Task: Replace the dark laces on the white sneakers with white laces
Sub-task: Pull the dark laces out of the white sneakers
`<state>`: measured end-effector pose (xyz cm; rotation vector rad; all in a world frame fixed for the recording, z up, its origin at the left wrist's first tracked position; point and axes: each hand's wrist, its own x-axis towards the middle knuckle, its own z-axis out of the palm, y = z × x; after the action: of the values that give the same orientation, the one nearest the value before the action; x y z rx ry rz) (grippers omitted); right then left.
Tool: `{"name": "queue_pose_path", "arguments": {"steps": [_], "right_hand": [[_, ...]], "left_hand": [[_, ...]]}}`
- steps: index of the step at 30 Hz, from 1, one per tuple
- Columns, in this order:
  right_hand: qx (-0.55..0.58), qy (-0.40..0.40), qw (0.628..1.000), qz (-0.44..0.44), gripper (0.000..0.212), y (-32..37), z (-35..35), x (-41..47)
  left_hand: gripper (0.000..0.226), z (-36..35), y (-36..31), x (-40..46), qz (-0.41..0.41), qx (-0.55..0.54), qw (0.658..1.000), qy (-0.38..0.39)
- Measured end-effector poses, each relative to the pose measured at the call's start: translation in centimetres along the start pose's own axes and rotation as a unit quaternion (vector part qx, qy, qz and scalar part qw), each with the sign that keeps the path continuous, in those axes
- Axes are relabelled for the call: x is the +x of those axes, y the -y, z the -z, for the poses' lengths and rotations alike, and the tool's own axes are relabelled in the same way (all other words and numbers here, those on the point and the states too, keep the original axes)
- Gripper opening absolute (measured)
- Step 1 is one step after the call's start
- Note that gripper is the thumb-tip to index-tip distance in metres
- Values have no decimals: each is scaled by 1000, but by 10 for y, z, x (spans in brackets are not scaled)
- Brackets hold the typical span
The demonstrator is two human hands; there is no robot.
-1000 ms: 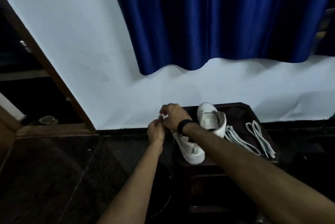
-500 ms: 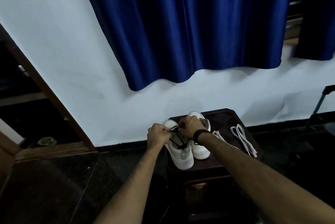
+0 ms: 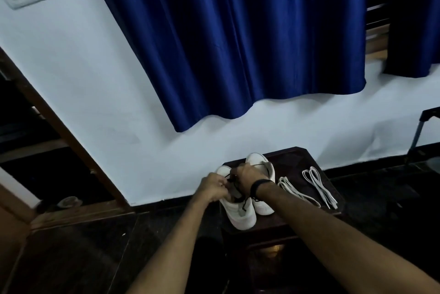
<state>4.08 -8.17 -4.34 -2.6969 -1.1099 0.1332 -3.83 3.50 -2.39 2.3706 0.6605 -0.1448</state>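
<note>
Two white sneakers stand side by side on a small dark wooden table against the wall. The left sneaker carries a dark lace. My left hand and my right hand, which wears a dark wristband, both pinch that dark lace over the left sneaker's top. The right sneaker is partly hidden behind my right hand. Two bundles of white laces lie to the right on the table, one near the sneakers and one farther right.
A blue curtain hangs on the white wall behind the table. A wooden door frame slants at the left. A dark stand leg rises at the far right. The floor is dark.
The view has tilted upward. My hands have shifted from the left sneaker's outer side to above its lacing, and the dark lace now shows between my fingers.
</note>
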Motion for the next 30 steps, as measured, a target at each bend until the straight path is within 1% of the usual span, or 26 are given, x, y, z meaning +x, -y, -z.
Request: {"name": "queue_pose_path", "arguments": {"steps": [1, 3, 5, 6, 7, 8, 9, 10, 12, 13, 14, 15, 16, 17, 18, 19, 20, 21, 22, 23, 24, 25, 26, 27, 29, 30], "right_hand": [[5, -7, 1000, -2, 24, 0, -1, 0], [44, -28, 999, -11, 24, 0, 0, 0], [96, -68, 993, -16, 22, 1, 3, -3], [146, -91, 985, -33, 21, -1, 5, -3], [198, -118, 971, -56, 20, -5, 7, -1], [254, -141, 953, -88, 20, -10, 10, 1], [304, -162, 932, -113, 23, -15, 13, 4], [347, -169, 914, -126, 27, -19, 18, 6], [447, -176, 867, -131, 35, -23, 32, 6], [506, -171, 835, -132, 37, -23, 41, 6], [548, -167, 809, -134, 37, -22, 51, 5], [569, -164, 795, -130, 35, -23, 59, 6], [566, -162, 798, -126, 33, -25, 64, 8], [552, -163, 809, -121, 29, -28, 68, 10], [528, -160, 826, -121, 24, -31, 71, 10], [506, -150, 840, -121, 18, -33, 73, 10], [490, -133, 854, -116, 13, -35, 74, 10], [476, -109, 867, -99, 10, -37, 76, 8], [462, -76, 881, -72, 6, -36, 78, 4], [448, -42, 892, -39, 5, -34, 80, 0], [437, -9, 899, -6, 10, -31, 81, -3], [433, 27, 901, 25, 16, -29, 81, -5], [431, 74, 897, 57, 22, -25, 81, -8], [435, 131, 886, 94, 28, -22, 80, -10], [427, 234, 859, 157, 40, -17, 80, -12], [394, 251, 869, 162, 43, -16, 82, -13]], "left_hand": [[21, -7, -1, -1, -13, 86, 996, -8], [29, -16, 0, -4, -20, 219, 975, -39], [23, -19, -3, -9, -33, 254, 964, -74], [15, -18, -5, -10, -43, 229, 969, -79], [15, -17, -4, -9, -56, 180, 979, -81], [22, -13, -3, -8, -70, 107, 988, -84], [28, -8, -1, -8, -82, 11, 993, -89], [29, 0, -1, -11, -87, -104, 986, -101], [23, 15, -2, -16, -73, -331, 932, -129], [31, 22, -1, -16, -56, -424, 893, -140], [41, 28, 1, -15, -33, -487, 859, -155], [48, 35, 3, -14, -4, -513, 839, -180], [52, 41, 7, -11, 32, -487, 846, -215], [54, 45, 13, -8, 74, -402, 880, -242], [52, 46, 20, -6, 125, -266, 920, -257], [48, 45, 26, -7, 168, -110, 945, -260], [44, 41, 30, -9, 184, 26, 950, -253], [38, 35, 33, -8, 168, 113, 947, -248], [31, 28, 34, -8, 132, 142, 947, -257], [24, 22, 32, -8, 83, 122, 952, -268], [15, 18, 26, -9, 29, 56, 961, -270], [10, 14, 21, -6, -9, -48, 969, -244], [19, 10, 13, -4, -14, -150, 970, -192], [31, 7, 6, -2, 5, -215, 967, -136], [46, 3, -2, 6, 40, -246, 967, -52], [46, 0, -2, 10, 45, -233, 971, -40]]}}
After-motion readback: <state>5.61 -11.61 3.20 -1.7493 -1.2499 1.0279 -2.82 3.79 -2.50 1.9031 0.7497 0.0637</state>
